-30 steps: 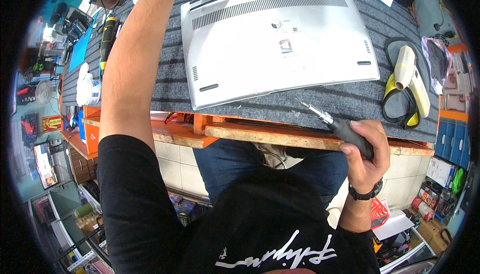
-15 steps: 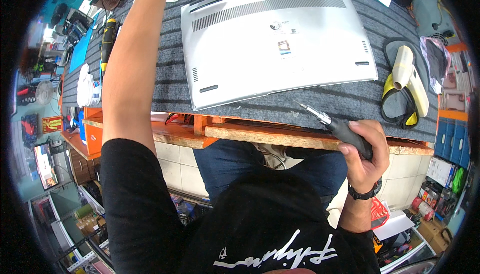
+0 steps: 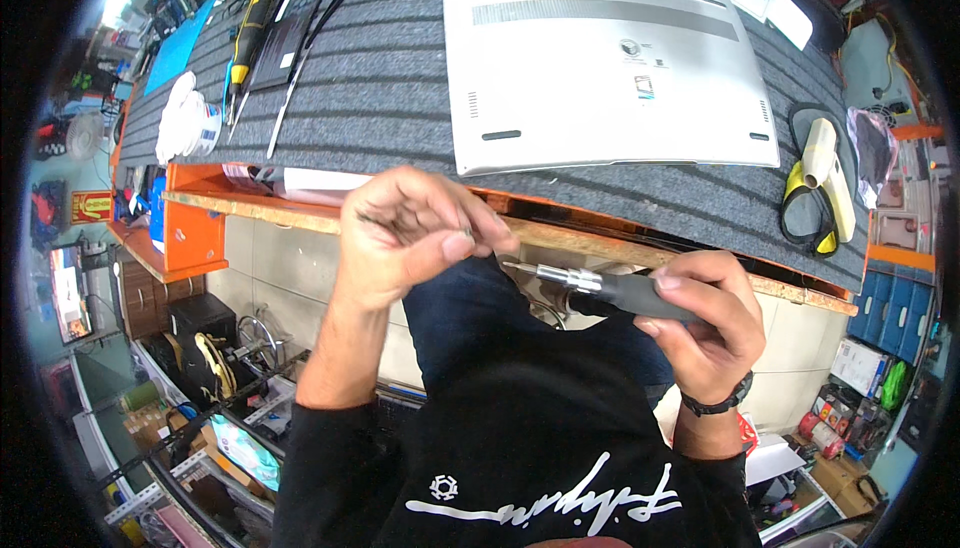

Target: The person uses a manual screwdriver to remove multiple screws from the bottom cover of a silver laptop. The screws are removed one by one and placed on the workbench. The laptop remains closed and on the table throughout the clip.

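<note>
My right hand (image 3: 708, 320) is wrapped round the dark grip of a screwdriver (image 3: 625, 293), whose metal shaft and thin tip point left. Facing that tip, my left hand (image 3: 415, 233) is closed with its thumb against the fingers. Something tiny and dark may be in the pinch, but I cannot make it out. Both hands are in front of the workbench's edge, above my lap. Beyond them a silver laptop (image 3: 590, 103) lies bottom up on the grey ribbed mat (image 3: 370, 98), its long vent strip at the far side.
Left on the mat lie a yellow-and-black screwdriver (image 3: 253, 33), tweezers (image 3: 292, 88) and a white tub (image 3: 205, 126). To the right a cream-coloured tool (image 3: 822, 156) rests by a black-and-yellow strap-like thing (image 3: 808, 220). The bench's wooden edge (image 3: 640, 251) runs below the laptop.
My left arm has come back from the far side of the bench, bringing the left hand near the screwdriver tip. The right hand has moved slightly left, turning the screwdriver nearly level.
</note>
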Available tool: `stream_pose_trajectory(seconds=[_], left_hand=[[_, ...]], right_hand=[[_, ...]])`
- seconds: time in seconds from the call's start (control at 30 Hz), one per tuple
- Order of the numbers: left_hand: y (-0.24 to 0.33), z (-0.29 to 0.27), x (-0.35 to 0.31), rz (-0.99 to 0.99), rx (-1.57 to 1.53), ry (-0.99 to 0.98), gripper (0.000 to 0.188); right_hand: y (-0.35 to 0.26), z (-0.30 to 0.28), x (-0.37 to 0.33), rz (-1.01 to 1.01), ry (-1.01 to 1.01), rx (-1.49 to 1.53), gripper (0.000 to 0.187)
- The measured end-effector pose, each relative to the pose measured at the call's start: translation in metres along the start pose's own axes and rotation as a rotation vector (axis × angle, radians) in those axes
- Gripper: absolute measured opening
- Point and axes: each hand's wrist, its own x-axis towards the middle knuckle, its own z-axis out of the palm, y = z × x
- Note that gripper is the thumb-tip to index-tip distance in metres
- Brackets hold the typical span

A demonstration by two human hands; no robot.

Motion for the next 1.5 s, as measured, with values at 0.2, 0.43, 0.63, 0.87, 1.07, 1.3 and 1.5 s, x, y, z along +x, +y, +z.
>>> stream_pose_trajectory(seconds=[0.2,0.43,0.63,0.87,1.07,1.3,1.5], left_hand=[[-0.004,-0.011,-0.032,0.028,-0.142,0.090,0.011],[0.002,-0.021,-0.046,0.019,-0.179,0.089,0.014],[0.002,-0.025,-0.050,0.046,-0.167,0.091,0.015],[-0.001,-0.017,-0.050,0.044,-0.151,0.175,0.018],[-0.002,-0.017,-0.053,0.018,-0.198,0.217,0.018],[-0.008,-0.018,-0.054,0.081,-0.259,0.118,0.010],[-0.017,0.001,-0.046,0.116,-0.316,0.282,0.011]], right_hand=[[-0.009,0.030,0.013,-0.011,-0.037,-0.055,0.039],[-0.019,0.048,0.017,0.036,-0.061,-0.015,0.038],[-0.025,0.055,0.023,0.054,-0.081,-0.023,0.037],[-0.035,0.055,0.027,0.055,-0.054,-0.011,0.036],[-0.042,0.055,0.032,0.061,-0.068,-0.012,0.035],[-0.047,0.047,0.031,0.046,-0.080,-0.046,0.047],[-0.034,0.069,0.034,0.135,0.212,0.377,0.088]])
